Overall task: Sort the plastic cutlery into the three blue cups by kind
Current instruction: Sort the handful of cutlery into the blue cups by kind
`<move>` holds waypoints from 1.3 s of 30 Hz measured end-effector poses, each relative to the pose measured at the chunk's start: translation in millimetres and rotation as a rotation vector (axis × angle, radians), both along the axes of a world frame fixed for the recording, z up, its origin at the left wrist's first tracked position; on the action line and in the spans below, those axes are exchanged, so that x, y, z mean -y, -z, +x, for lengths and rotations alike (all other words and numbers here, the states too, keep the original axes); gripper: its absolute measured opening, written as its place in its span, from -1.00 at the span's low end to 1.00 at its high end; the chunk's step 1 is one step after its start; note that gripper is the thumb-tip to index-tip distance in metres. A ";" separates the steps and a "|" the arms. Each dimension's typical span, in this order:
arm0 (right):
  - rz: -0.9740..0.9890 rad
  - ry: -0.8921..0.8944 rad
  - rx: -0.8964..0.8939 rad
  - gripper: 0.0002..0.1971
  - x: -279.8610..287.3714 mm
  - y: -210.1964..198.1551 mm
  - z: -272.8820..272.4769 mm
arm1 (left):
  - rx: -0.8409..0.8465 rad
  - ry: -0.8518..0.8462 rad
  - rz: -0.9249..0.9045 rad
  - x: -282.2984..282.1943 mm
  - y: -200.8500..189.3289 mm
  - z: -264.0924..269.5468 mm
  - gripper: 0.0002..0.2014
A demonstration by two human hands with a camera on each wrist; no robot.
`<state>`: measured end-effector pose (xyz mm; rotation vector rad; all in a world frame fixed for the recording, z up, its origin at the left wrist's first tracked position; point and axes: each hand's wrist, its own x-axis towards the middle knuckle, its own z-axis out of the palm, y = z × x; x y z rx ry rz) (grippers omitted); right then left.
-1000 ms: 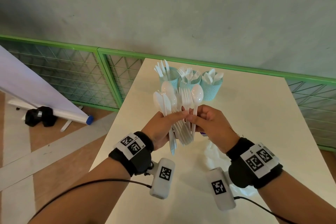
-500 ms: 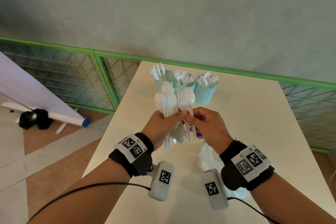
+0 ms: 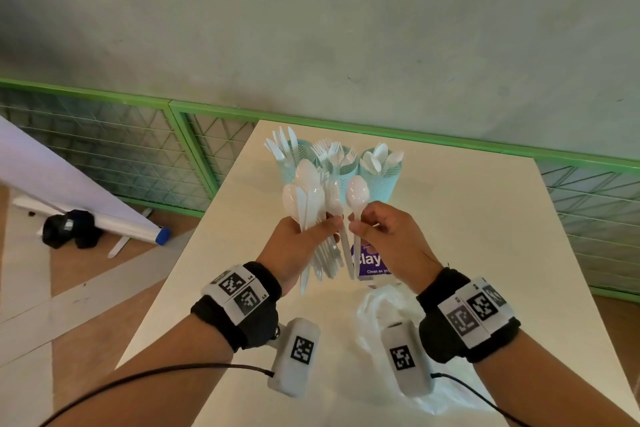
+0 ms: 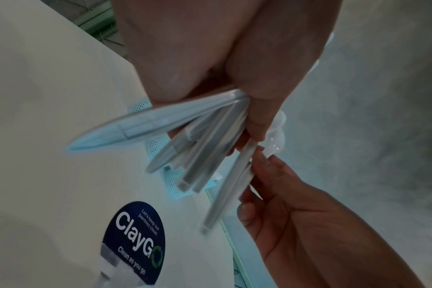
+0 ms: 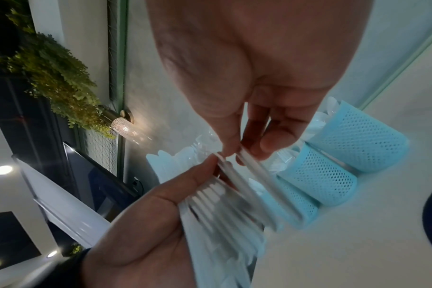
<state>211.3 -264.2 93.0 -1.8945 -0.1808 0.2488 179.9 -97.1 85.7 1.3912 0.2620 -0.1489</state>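
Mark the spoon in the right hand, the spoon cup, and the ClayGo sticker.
spoon [image 3: 357,191], head view, on its bowl
spoon cup [image 3: 384,180], head view, on its mesh wall
ClayGo sticker [image 4: 133,239], left wrist view, on the lettering

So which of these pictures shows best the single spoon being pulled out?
The head view: the spoon shows whole, bowl up, pinched by the right hand beside the left hand's bundle. The left wrist view catches only its blurred handle; the right wrist view likewise shows just a handle.

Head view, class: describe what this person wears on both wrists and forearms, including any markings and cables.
Each bare forearm carries a black wristband with white square-code tags. A white camera block with its own code tag hangs below each wrist, trailing a thin black cable. No sleeves show.
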 end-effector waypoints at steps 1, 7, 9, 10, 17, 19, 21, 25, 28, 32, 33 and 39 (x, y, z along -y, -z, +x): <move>0.010 0.050 -0.001 -0.91 2.3 -0.3 9.4 | -0.004 -0.015 0.000 0.5 0.7 3.6 -0.83; -0.058 0.449 0.232 -0.90 16.9 -13.6 106.4 | -0.005 -0.044 -0.011 -11.5 -3.2 35.1 -0.80; -0.155 0.522 0.286 -0.86 18.1 -13.1 134.6 | -0.010 -0.042 0.005 -17.3 -3.5 49.2 -0.79; -0.200 0.544 0.290 -0.85 18.1 -10.8 144.4 | -0.012 -0.035 0.015 -19.7 -3.6 55.9 -0.78; -0.535 0.422 0.112 -0.84 6.0 25.4 171.1 | -0.028 -0.029 0.034 -28.8 -0.9 95.4 -0.77; -0.565 0.393 0.034 -0.86 4.7 31.2 170.1 | -0.032 -0.021 0.034 -29.7 1.0 100.7 -0.76; -0.527 0.380 -0.024 -0.78 5.0 35.2 169.3 | -0.028 -0.008 0.047 -30.6 1.7 103.4 -0.76; -0.386 0.450 0.037 -0.49 0.8 20.2 158.5 | -0.025 0.007 0.019 -31.9 2.7 105.1 -0.73; -0.248 0.327 0.219 -0.69 -17.5 -5.0 130.2 | -0.013 0.015 -0.007 -30.7 1.8 103.7 -0.80; -0.230 -0.166 0.009 -0.72 -41.9 -19.4 101.5 | -0.008 0.041 -0.055 -30.1 2.4 97.4 -0.80; -0.168 -0.176 -0.039 -0.74 -44.2 -20.5 100.2 | -0.016 0.042 -0.076 -31.2 2.8 95.9 -0.78; -0.122 -0.246 -0.055 -0.73 -53.0 -12.3 103.2 | -0.084 0.035 -0.175 -47.1 5.5 91.1 -0.70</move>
